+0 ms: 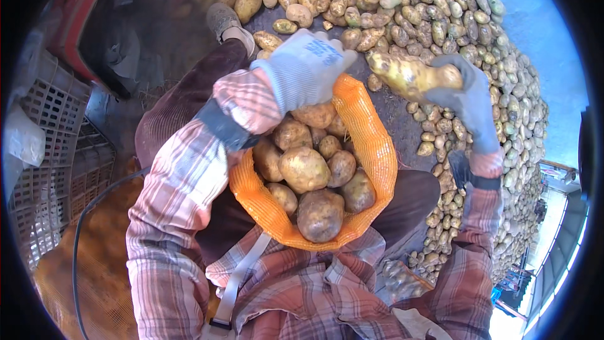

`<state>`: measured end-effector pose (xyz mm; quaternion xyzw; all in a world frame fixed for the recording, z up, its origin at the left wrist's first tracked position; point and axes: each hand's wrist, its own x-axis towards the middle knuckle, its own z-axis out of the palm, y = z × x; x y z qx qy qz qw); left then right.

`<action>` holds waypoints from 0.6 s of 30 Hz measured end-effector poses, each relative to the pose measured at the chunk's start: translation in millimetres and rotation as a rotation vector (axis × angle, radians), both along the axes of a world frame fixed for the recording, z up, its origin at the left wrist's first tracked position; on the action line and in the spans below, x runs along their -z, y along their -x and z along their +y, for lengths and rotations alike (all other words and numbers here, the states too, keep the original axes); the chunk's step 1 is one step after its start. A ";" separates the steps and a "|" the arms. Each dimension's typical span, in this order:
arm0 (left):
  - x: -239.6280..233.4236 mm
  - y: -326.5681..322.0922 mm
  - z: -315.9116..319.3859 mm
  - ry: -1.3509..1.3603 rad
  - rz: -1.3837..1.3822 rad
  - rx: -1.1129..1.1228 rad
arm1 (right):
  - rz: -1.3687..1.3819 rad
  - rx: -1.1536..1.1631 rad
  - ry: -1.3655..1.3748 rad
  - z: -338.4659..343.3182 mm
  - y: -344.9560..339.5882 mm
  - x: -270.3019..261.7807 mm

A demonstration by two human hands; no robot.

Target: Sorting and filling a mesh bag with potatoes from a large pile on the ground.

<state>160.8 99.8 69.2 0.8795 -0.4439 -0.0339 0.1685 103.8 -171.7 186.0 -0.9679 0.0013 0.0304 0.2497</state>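
Between the person's legs stands an orange mesh sack (pixel 363 118), its rim rolled open around several potatoes (pixel 304 170). My left hand (pixel 306 68), in a pale knitted work glove, reaches across the sack's far rim, back of the hand up; its fingertips are over the potatoes on the floor, and whether they hold one is hidden. At the right, my right hand (pixel 460 85), in a grey-coated glove, grips a long, knobbly potato (pixel 410 73) above the floor, beyond the sack's right rim.
A large potato heap (pixel 514 104) spreads from the far side down the right. Plastic crates (pixel 49 104) stand at the left, above a filled mesh sack (pixel 89 264). A dark cable (pixel 77 245) curves past them. A shoe (pixel 224 21) rests at the upper left.
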 end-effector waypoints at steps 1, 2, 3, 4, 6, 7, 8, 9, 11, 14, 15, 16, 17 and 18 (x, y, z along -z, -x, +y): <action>3.1 0.3 -8.9 -0.007 -0.036 0.071 | 0.046 0.001 -0.065 15.2 19.8 -24.7; 5.7 -0.2 -15.9 0.000 0.042 0.065 | -0.025 -0.042 -0.047 22.4 37.3 -38.0; 9.7 -0.9 -19.5 0.002 0.121 0.051 | -0.057 -0.091 0.002 35.3 51.3 -48.6; 11.7 -1.7 -21.1 0.006 0.198 0.043 | -0.090 -0.135 0.052 52.0 64.9 -57.5; 13.7 -5.9 -19.1 0.130 0.200 -0.058 | -0.210 -0.291 0.180 77.2 81.4 -62.9; 12.2 -6.2 -22.9 0.194 0.205 -0.092 | -0.291 -0.391 0.263 82.6 88.7 -60.1; 12.4 -5.7 -21.8 0.298 0.220 -0.083 | -0.371 -0.495 0.344 88.7 95.0 -54.7; 13.0 -5.9 -20.3 0.321 0.229 -0.074 | -0.358 -0.460 0.372 95.3 104.2 -44.8; 16.0 -5.9 -18.6 0.366 0.250 -0.058 | -0.409 -0.505 0.425 100.3 113.3 -6.2; -4.3 -6.5 -5.0 0.345 0.494 -0.030 | -0.245 -0.710 0.553 91.3 118.1 73.1; -3.5 -6.1 -0.9 0.284 0.484 -0.038 | -0.170 -0.710 0.488 91.7 117.7 75.5; -2.5 -5.1 5.3 0.332 0.592 -0.007 | -0.093 -0.710 0.414 90.6 119.6 78.6; -2.5 -5.5 13.0 0.382 0.700 0.024 | -0.015 -0.709 0.342 88.5 118.6 80.7; 0.4 -7.0 22.3 0.535 0.728 -0.054 | -0.028 -0.729 0.287 86.6 112.9 77.2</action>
